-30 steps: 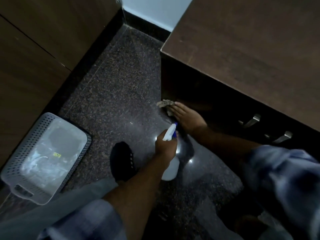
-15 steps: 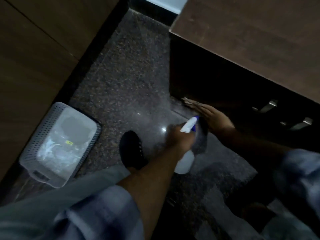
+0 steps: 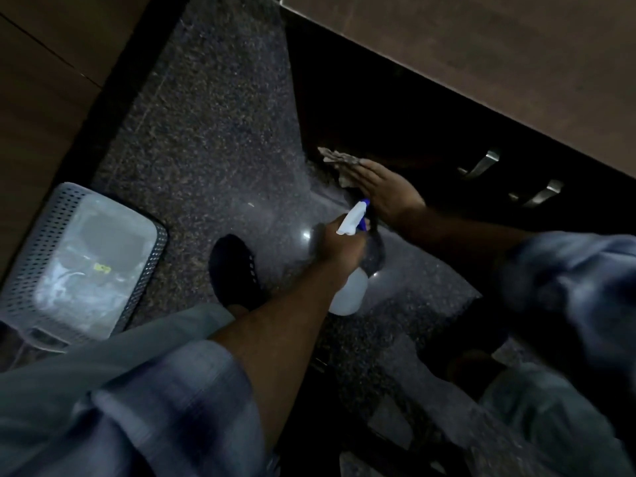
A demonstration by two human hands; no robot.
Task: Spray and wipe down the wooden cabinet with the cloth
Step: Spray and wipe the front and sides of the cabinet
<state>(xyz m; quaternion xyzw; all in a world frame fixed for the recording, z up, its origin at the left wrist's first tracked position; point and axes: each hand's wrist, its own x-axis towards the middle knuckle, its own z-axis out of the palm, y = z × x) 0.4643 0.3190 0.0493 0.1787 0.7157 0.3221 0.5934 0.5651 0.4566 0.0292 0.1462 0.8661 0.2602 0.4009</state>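
Observation:
The dark wooden cabinet [image 3: 395, 108] stands at the right, its brown top above and its shadowed front facing the floor. My right hand [image 3: 385, 191] lies flat with straight fingers, pressing a crumpled beige cloth [image 3: 339, 161] against the lower left corner of the cabinet front. My left hand [image 3: 339, 244] grips the neck of a white spray bottle [image 3: 347, 290] with a white and blue trigger head, held just left of and below my right hand, its nozzle toward the cabinet.
A grey perforated plastic basket [image 3: 144, 266] lined with clear plastic stands on the speckled granite floor at the left. My dark shoe [image 3: 234, 270] is between it and the bottle. Two metal handles [image 3: 481, 163] stick out of the cabinet front. Wooden panels line the left wall.
My right hand slid the cloth a little to the left and up along the cabinet's lower edge, so more cloth shows past the fingertips. The left hand still holds the bottle beside it.

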